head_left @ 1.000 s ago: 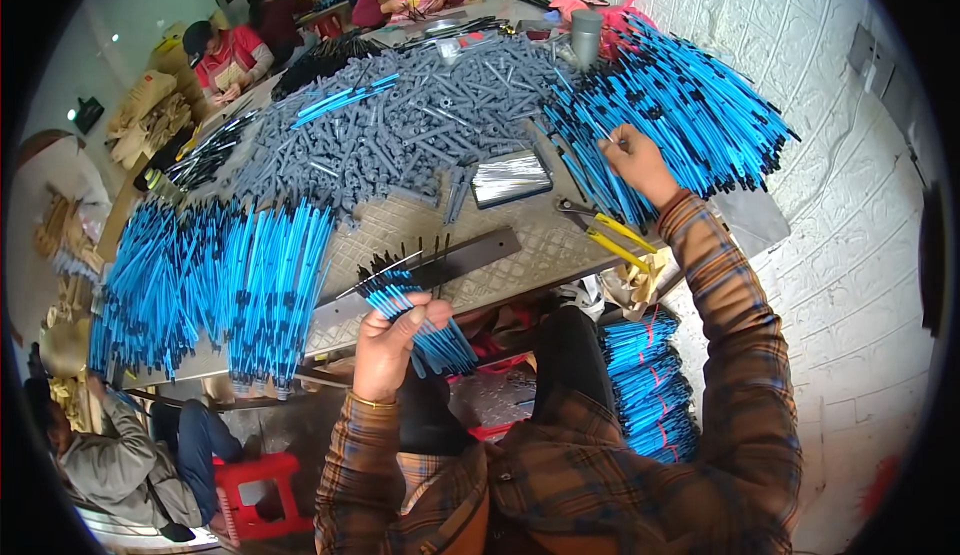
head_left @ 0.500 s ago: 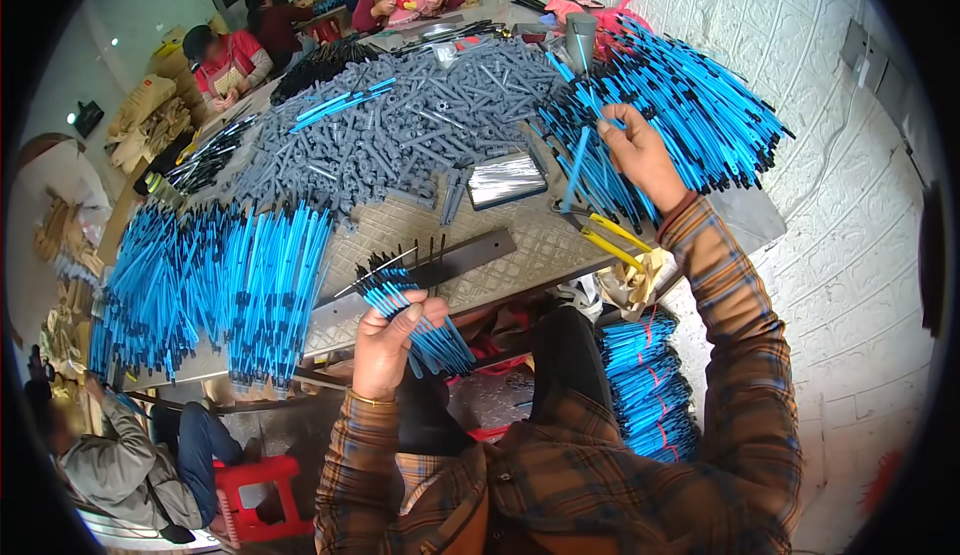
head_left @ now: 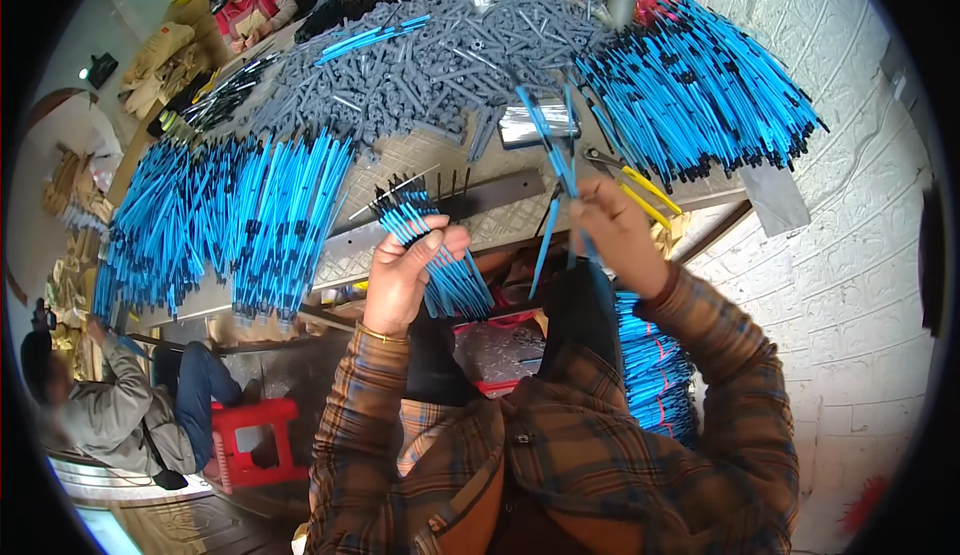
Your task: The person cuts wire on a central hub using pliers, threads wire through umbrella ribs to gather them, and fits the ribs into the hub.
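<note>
My left hand (head_left: pixel 405 273) is closed round a bundle of thin blue rods with black ends (head_left: pixel 458 283), held slanting above the table's front edge. My right hand (head_left: pixel 618 233) pinches a few more blue rods (head_left: pixel 556 155) just to its right; they spread at different angles and are blurred by motion. Behind those rods lies a dark tray of thin silver pins (head_left: pixel 520 131). Close to the right hand, pliers with yellow handles (head_left: pixel 650 191) rest on the table. A flat metal bar (head_left: pixel 510 191) with upright black pegs lies beyond the left hand.
Blue rods are heaped at the left (head_left: pixel 265 220) and right (head_left: pixel 700 95). Grey plastic parts (head_left: pixel 420 70) pile up in the middle, with a grey cup (head_left: pixel 622 1) behind. Banded blue bundles (head_left: pixel 655 380) stand below the table. A person (head_left: pixel 130 415) sits near a red stool (head_left: pixel 262 445).
My right hand has come away from the right-hand heap toward my left hand, bringing blue rods. My left hand keeps its bundle. The whole view has shifted, so the table appears higher.
</note>
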A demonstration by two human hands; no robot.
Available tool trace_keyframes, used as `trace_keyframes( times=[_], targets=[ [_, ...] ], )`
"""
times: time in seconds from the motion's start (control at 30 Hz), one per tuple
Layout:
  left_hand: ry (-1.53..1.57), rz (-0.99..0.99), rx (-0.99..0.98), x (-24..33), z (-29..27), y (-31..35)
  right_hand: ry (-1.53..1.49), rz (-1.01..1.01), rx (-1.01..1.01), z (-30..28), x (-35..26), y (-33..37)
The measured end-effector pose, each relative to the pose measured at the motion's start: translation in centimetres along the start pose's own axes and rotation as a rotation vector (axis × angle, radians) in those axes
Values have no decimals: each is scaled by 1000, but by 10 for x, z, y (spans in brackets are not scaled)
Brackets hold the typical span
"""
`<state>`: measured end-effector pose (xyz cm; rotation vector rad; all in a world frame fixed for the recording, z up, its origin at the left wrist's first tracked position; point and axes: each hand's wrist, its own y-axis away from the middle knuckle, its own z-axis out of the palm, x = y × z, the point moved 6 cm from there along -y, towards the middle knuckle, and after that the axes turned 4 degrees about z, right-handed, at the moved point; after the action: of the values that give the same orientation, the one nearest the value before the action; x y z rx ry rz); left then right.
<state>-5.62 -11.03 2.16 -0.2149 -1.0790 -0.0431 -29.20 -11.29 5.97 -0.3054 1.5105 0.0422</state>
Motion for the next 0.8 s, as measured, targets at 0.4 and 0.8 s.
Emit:
trace_keyframes(
  times=[0.4, 0.8],
  targets=[
    [9, 23, 13, 1, 2, 3, -153, 115, -199, 65, 48, 3],
    [66, 22, 73, -1, 6, 5, 358, 13, -255, 88, 47, -1]
  ],
)
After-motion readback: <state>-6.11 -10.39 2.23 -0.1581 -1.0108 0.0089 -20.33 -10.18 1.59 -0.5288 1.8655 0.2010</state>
